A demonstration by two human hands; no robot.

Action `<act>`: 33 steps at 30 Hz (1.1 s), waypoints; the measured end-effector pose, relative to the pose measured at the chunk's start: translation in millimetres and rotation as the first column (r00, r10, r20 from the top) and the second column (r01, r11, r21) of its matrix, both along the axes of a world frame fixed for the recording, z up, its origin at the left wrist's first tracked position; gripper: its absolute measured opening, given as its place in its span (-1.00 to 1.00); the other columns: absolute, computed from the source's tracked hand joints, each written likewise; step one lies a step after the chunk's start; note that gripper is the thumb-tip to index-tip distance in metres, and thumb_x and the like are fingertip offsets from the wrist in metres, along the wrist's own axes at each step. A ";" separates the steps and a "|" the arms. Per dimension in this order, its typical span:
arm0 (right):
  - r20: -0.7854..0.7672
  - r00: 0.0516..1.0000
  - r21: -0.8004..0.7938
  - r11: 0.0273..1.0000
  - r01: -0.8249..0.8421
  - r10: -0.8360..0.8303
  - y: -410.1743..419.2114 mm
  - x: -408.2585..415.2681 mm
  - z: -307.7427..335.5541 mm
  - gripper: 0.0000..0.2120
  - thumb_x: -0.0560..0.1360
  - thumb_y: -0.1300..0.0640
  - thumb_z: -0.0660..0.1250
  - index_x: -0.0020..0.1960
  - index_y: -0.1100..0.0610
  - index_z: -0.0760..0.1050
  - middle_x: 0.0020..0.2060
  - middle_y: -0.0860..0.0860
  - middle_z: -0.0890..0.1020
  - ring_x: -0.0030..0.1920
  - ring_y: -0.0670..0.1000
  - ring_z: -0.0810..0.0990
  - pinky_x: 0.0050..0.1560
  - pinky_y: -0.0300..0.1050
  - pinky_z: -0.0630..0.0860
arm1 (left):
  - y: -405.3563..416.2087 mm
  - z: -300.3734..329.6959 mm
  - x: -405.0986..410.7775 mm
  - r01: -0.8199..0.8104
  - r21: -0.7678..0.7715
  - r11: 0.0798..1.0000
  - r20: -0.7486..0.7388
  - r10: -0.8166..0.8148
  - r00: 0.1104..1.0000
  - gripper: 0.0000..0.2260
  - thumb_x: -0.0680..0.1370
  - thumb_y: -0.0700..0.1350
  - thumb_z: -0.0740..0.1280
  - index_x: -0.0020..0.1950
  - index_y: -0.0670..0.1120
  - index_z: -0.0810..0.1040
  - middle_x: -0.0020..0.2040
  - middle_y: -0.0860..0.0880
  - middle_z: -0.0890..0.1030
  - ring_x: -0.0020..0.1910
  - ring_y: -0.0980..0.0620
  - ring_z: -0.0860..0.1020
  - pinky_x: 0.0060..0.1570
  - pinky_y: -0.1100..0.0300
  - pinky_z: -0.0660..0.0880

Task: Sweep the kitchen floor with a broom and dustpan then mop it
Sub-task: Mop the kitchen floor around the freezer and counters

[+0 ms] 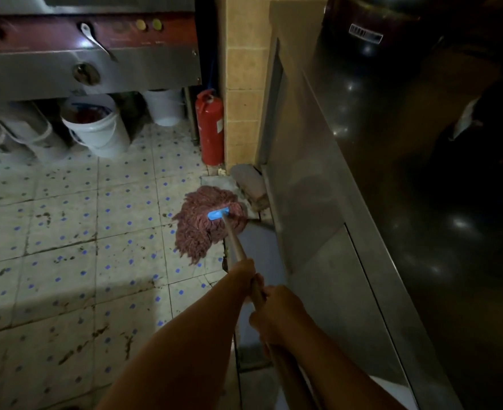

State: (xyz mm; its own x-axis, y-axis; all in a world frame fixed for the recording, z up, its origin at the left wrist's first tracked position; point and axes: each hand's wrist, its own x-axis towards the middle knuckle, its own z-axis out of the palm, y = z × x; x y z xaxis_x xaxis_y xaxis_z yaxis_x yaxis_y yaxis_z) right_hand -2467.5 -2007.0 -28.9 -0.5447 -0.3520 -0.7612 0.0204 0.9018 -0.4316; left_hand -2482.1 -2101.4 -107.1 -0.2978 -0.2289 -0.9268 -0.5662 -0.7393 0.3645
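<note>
A string mop with a reddish-brown head and a blue clamp lies spread on the tiled floor beside the steel cabinet. Its wooden handle runs back toward me. My left hand grips the handle further down the shaft. My right hand grips it just behind, closer to my body. The pale tiles carry blue dots and dark dirt marks. No broom or dustpan is in view.
A red fire extinguisher stands at the tiled pillar. White buckets sit under a steel stove unit at the back left. A steel cabinet lines the right side. A brick-like block lies by its base.
</note>
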 end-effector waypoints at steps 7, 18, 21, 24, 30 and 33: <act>0.034 0.997 -0.015 0.997 0.076 -0.076 -66.7 -38.0 -15.2 -0.94 0.49 0.25 0.31 -0.05 0.22 0.47 -0.33 -0.01 0.47 -0.41 -0.09 0.47 -0.46 -0.26 0.43 | -64.2 -17.9 -37.3 0.067 -0.057 0.996 0.036 -0.065 0.997 -0.76 0.66 -0.04 0.07 -0.09 -0.17 0.34 -0.38 -0.07 0.34 -0.48 0.06 0.32 -0.62 0.27 0.27; 0.159 0.943 -0.112 0.944 0.311 -0.292 -176.3 -77.4 -57.1 -0.72 0.54 0.24 0.27 0.25 0.17 0.44 -0.01 0.12 0.60 -0.29 0.00 0.59 -0.16 -0.07 0.64 | -184.3 -59.9 -94.9 0.156 -0.093 0.983 0.088 -0.148 0.985 -0.72 0.67 -0.09 0.04 -0.18 -0.19 0.31 -0.38 -0.09 0.31 -0.47 0.05 0.28 -0.72 0.46 0.23; 0.185 0.936 -0.108 0.941 0.321 -0.298 -174.7 -78.9 -60.3 -0.68 0.56 0.24 0.23 0.31 0.16 0.40 0.01 0.13 0.58 -0.35 -0.03 0.53 -0.31 -0.16 0.58 | -182.8 -63.3 -98.5 0.162 -0.076 0.984 0.100 -0.154 0.983 -0.74 0.67 -0.08 0.04 -0.15 -0.18 0.30 -0.37 -0.09 0.30 -0.47 0.04 0.26 -0.71 0.46 0.25; 0.191 0.940 -0.128 0.942 0.310 -0.283 -162.7 -72.1 -57.2 -0.66 0.57 0.23 0.21 0.34 0.16 0.36 -0.01 0.13 0.54 -0.37 -0.03 0.50 -0.38 -0.20 0.51 | -172.0 -60.8 -93.6 0.172 -0.057 0.983 0.095 -0.166 0.981 -0.73 0.66 -0.03 0.06 -0.12 -0.18 0.32 -0.39 -0.08 0.29 -0.49 0.05 0.25 -0.71 0.45 0.24; 0.216 0.920 -0.087 0.932 0.352 -0.327 -128.9 -50.4 -35.8 -0.65 0.57 0.24 0.22 0.35 0.16 0.34 0.10 0.15 0.55 -0.39 -0.05 0.51 -0.39 -0.23 0.52 | -139.0 -45.6 -71.1 0.202 -0.049 0.978 0.112 -0.195 0.974 -0.68 0.65 -0.05 0.09 -0.26 -0.17 0.27 -0.38 -0.09 0.28 -0.47 0.04 0.25 -0.71 0.44 0.26; 0.210 0.928 -0.100 0.938 0.332 -0.306 -88.8 -27.9 -23.9 -0.70 0.55 0.23 0.24 0.27 0.22 0.42 0.05 0.18 0.59 -0.26 0.04 0.57 -0.18 -0.09 0.61 | -99.5 -36.2 -49.2 0.244 -0.050 0.969 0.120 -0.236 0.964 -0.69 0.66 -0.05 0.07 -0.22 -0.19 0.30 -0.37 -0.11 0.31 -0.46 0.01 0.29 -0.74 0.41 0.28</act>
